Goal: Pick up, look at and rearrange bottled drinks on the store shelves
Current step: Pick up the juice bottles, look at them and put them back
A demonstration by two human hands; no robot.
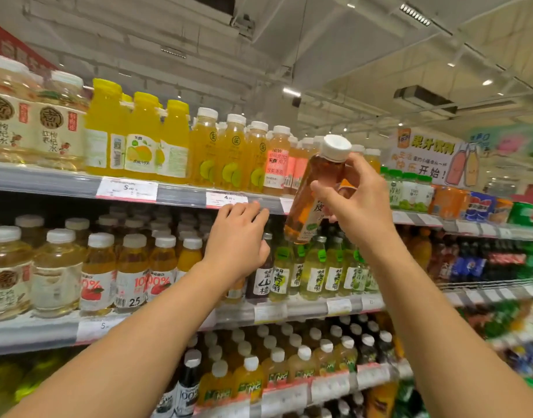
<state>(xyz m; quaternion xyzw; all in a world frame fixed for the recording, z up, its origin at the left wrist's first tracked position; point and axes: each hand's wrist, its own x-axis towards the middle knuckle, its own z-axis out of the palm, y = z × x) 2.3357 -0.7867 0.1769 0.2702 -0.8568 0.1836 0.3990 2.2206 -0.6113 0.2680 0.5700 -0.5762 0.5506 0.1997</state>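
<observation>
head view: right hand (354,197) pinches an amber bottle (315,191) by its upper body, tilted, white cap up, held in front of the top shelf edge (180,194). left hand (238,236) hangs just below that edge, fingers loosely bent, holding nothing. to do it well, turn the label to face you and keep the grip firm. pink-label bottles (277,164) above the edge and green-cap bottles (316,267) below it crowd any return slot.
</observation>
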